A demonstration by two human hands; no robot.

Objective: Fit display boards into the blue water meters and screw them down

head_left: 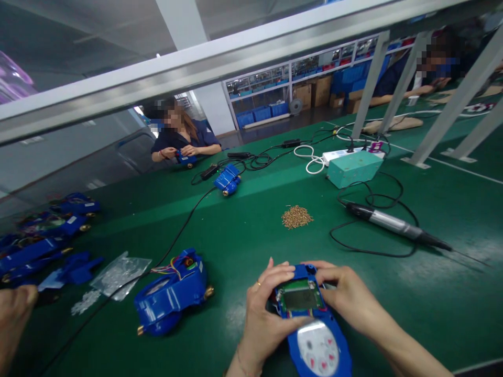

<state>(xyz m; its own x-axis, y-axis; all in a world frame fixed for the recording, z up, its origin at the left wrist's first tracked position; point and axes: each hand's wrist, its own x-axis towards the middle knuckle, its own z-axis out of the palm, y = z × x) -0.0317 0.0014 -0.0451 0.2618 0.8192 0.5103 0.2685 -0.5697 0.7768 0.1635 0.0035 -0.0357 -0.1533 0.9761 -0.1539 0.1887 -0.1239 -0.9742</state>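
A blue water meter point(342, 343) with a round white dial lies at the front of the bench, its upper housing uncovered to show a green circuit board with a grey display point(301, 299). My left hand point(262, 319) grips the housing's left side, thumb across the lower edge of the board. On the other side, my right hand point(349, 296) is closed at the upper right edge, its fingertips partly hidden. Beyond both hands sits a pile of small brass screws point(296, 217). To the left rests another blue meter point(173, 298) with coloured wires exposed.
An electric screwdriver point(396, 225) with a looped black cable lies at right, near a turquoise box point(353, 168). Plastic bags point(121, 275) and several blue meters point(47, 225) occupy the left. Another person's hand point(15, 314) reaches in there. A co-worker point(186, 136) sits opposite.
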